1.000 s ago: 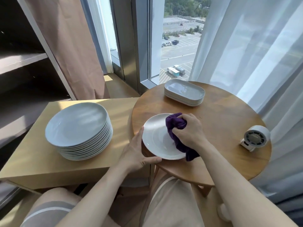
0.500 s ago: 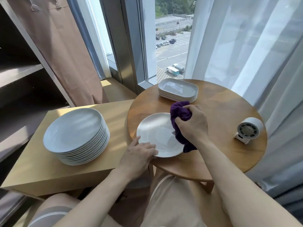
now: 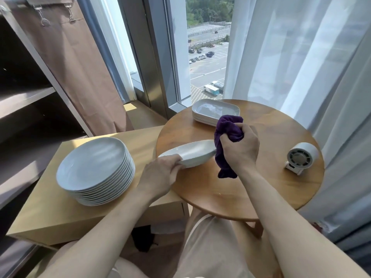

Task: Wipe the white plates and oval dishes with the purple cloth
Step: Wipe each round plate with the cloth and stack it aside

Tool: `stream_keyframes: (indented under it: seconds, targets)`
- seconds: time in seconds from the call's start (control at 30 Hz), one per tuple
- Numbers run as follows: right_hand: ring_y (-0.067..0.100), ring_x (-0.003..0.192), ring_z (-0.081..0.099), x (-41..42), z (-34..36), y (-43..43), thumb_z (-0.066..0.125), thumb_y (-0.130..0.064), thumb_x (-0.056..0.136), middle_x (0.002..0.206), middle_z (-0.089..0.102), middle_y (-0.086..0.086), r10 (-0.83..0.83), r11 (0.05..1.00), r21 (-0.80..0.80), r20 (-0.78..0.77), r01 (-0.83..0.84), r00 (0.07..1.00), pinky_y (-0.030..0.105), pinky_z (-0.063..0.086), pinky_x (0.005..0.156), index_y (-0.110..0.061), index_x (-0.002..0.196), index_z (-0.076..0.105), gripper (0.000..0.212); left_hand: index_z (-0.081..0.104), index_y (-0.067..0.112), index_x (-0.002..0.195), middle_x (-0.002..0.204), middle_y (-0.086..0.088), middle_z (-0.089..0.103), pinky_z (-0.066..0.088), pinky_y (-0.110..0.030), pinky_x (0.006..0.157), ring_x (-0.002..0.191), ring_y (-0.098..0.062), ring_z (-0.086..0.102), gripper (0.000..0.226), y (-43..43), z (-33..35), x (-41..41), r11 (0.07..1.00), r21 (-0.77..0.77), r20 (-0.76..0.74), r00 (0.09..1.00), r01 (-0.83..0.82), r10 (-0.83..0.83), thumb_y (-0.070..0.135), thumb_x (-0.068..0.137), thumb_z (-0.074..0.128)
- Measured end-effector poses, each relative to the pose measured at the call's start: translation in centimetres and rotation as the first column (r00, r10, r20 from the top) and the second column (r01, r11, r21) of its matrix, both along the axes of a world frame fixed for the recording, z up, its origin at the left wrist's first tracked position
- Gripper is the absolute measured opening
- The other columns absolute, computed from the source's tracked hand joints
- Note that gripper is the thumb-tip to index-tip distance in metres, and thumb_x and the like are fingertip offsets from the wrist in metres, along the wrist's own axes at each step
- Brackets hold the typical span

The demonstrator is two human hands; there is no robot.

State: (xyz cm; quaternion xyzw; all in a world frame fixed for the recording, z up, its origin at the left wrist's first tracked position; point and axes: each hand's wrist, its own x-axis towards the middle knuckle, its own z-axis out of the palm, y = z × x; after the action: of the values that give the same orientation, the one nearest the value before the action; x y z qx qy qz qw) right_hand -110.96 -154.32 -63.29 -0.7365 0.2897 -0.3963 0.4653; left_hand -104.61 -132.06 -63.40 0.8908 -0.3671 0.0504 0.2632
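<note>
My left hand (image 3: 160, 173) grips the near rim of a white plate (image 3: 192, 154) and holds it tilted above the round wooden table (image 3: 261, 187), its underside facing me. My right hand (image 3: 240, 148) grips the bunched purple cloth (image 3: 226, 137) at the plate's right edge; the cloth's tail hangs down toward the table. A tall stack of white round plates (image 3: 96, 169) sits on the square side table (image 3: 50, 213) to the left. A stack of white oval dishes (image 3: 215, 111) stands at the round table's far edge.
A small white fan (image 3: 301, 157) sits on the right part of the round table. Dark shelving (image 3: 24, 101) stands at the left. A brown curtain (image 3: 80, 67), a window and sheer white curtains (image 3: 301, 57) lie behind. My lap is below the table edge.
The plate lay flat on the round table; my left hand has now lifted and tilted it. My right hand with the cloth has come off the plate's face to its right edge.
</note>
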Motion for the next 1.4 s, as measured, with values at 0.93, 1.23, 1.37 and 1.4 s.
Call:
stream_keyframes:
  seconds: [0.93, 1.23, 1.37, 1.4]
  targets:
    - [0.041, 0.143, 0.023, -0.4, -2.5, 4.7, 0.063, -0.023, 0.074, 0.149, 0.033, 0.007, 0.326, 0.707, 0.070, -0.915, -0.704, 0.236, 0.059, 0.034, 0.110, -0.031, 0.126, 0.042, 0.057, 0.073, 0.013, 0.101, 0.088, 0.005, 0.078, 0.058, -0.027, 0.060, 0.081, -0.013, 0.071, 0.015, 3.9, -0.2, 5.1, 0.426, -0.559, -0.816, 0.563, -0.711, -0.132, 0.023, 0.102, 0.062]
    - [0.031, 0.122, 0.037, -0.1, -3.9, 6.8, 0.070, -0.031, 0.082, 0.127, 0.043, 0.002, 0.326, 0.634, -0.126, -0.851, -0.763, 0.412, 0.054, 0.035, 0.110, -0.029, 0.122, 0.046, 0.046, 0.071, 0.011, 0.106, 0.090, 0.002, 0.077, 0.058, -0.026, 0.058, 0.082, -0.014, 0.071, 0.013, 3.1, -0.2, 5.8, 0.365, -0.542, -0.838, 0.519, -0.758, -0.166, 0.021, 0.101, 0.063]
    - [0.028, 0.119, 0.038, 0.5, -3.8, 7.6, 0.066, -0.031, 0.088, 0.131, 0.043, -0.002, 0.424, 0.555, -0.121, -0.810, -0.823, 0.405, 0.049, 0.038, 0.104, -0.035, 0.132, 0.052, 0.046, 0.070, 0.011, 0.106, 0.097, 0.000, 0.076, 0.059, -0.027, 0.061, 0.088, -0.018, 0.070, 0.012, 3.6, 0.0, 6.6, 0.353, -0.531, -0.845, 0.511, -0.770, -0.155, 0.020, 0.101, 0.064]
    - [0.027, 0.119, 0.039, 0.8, -3.8, 7.7, 0.065, -0.030, 0.089, 0.131, 0.044, -0.005, 0.450, 0.530, -0.105, -0.806, -0.841, 0.385, 0.048, 0.038, 0.104, -0.036, 0.132, 0.054, 0.045, 0.070, 0.011, 0.106, 0.096, 0.001, 0.076, 0.059, -0.028, 0.061, 0.088, -0.018, 0.071, 0.012, 3.8, 0.1, 6.7, 0.341, -0.532, -0.845, 0.511, -0.775, -0.157, 0.020, 0.101, 0.064]
